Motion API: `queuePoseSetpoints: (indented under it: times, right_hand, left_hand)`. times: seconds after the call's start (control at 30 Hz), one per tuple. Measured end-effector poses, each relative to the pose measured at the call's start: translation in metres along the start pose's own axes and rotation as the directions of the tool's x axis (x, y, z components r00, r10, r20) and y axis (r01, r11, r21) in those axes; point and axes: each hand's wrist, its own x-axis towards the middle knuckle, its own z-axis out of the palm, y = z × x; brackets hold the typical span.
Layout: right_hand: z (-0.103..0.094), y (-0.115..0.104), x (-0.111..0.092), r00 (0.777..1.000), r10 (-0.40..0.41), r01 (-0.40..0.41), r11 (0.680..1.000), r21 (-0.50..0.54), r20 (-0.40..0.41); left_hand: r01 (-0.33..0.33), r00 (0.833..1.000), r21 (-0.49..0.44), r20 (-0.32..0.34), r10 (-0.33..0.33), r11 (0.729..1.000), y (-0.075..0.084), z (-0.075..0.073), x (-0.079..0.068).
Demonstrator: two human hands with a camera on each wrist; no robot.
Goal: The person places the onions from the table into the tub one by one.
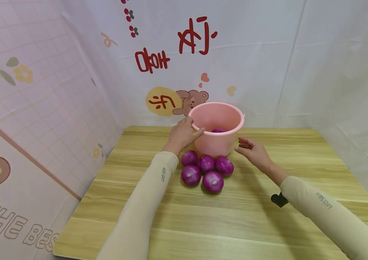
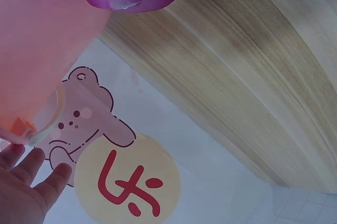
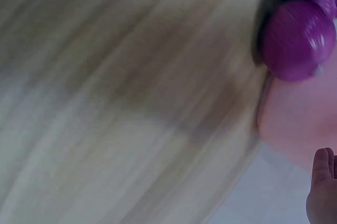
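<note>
A pink plastic bucket (image 1: 217, 142) stands at the back of the wooden table (image 1: 236, 216), with one purple onion (image 1: 217, 130) inside it. Several purple onions (image 1: 206, 169) lie in a cluster just in front of it. My left hand (image 1: 182, 133) rests against the bucket's left side, thumb by the rim, fingers straight; its fingers (image 2: 31, 174) show beside the bucket wall (image 2: 42, 39). My right hand (image 1: 252, 151) hovers open to the right of the bucket, holding nothing. In the blurred right wrist view an onion (image 3: 297, 39) lies beside the bucket (image 3: 295, 124).
Printed backdrop sheets (image 1: 252, 65) wall in the table at the back, left and right. A small black object (image 1: 278, 199) shows beside my right forearm. Bare wood stretches from the onions to the table's front edge.
</note>
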Motion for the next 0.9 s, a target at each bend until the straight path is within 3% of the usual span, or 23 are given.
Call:
queuePoseSetpoints:
  times: [0.3, 0.67, 0.9]
  right_hand:
    - [0.016, 0.015, -0.007, 0.986, 0.083, -0.078, 0.996, -0.044, 0.141]
    - [0.029, 0.022, -0.013, 0.962, 0.14, -0.126, 0.989, -0.072, 0.233]
    - [0.036, 0.027, -0.014, 0.954, 0.116, -0.103, 0.993, -0.06, 0.275]
  left_hand:
    - [-0.01, 1.0, 0.01, -0.003, 0.01, 1.0, 0.001, -0.001, 0.0]
    - [-0.006, 1.0, 0.014, 0.0, 0.006, 1.0, 0.001, -0.002, 0.0]
    - [-0.003, 1.0, 0.013, 0.01, 0.003, 1.0, -0.001, 0.0, 0.001]
